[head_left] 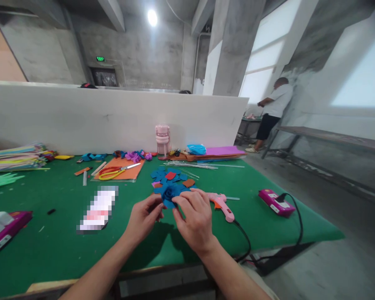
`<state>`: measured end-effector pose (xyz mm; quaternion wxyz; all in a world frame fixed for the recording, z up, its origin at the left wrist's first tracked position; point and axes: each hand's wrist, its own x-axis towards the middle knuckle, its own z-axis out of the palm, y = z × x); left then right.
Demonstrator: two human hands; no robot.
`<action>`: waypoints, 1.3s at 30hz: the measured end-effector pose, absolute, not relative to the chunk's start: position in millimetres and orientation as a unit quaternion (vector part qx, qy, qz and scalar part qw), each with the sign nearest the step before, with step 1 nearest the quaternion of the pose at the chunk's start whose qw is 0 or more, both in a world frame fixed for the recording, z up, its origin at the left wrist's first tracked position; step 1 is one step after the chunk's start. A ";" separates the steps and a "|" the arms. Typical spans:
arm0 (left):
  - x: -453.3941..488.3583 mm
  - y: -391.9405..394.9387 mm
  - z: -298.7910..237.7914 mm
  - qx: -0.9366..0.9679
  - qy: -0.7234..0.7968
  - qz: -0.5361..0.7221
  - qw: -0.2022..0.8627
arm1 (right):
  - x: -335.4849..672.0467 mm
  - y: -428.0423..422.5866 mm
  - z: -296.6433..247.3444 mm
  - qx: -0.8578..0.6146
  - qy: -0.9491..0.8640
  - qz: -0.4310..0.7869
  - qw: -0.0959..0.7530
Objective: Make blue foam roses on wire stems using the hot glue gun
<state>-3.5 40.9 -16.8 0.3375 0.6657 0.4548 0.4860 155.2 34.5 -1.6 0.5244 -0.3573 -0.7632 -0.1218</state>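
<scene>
Between my two hands is a blue handmade flower (169,195) with curled petals, held up over the green table (137,250). My left hand (145,214) pinches its left edge, and my right hand (194,212) has its fingers closed on the right side. Just behind lies a pile of loose blue petals (158,174), with a red petal (170,176) and a brown petal (188,183) on it. A pink glue gun (222,205) rests right of my right hand, its black cord running off the front edge.
Scissors (115,171) lie on an orange sheet (133,168) at back left. A pink bottle (163,139) stands before the white partition (118,116). Purple power boxes sit on the right (275,202) and far left. A person (276,108) stands at back right.
</scene>
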 end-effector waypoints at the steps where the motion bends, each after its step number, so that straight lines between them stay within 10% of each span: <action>1: -3.3 40.8 -16.2 0.664 0.456 0.487 0.338 | 155.3 34.6 -1.6 -0.358 -0.764 -0.120 0.523; 39: -1.2 41.1 -14.9 0.638 0.446 0.498 0.382 | 153.0 36.8 -1.0 -0.375 -0.742 -0.123 0.542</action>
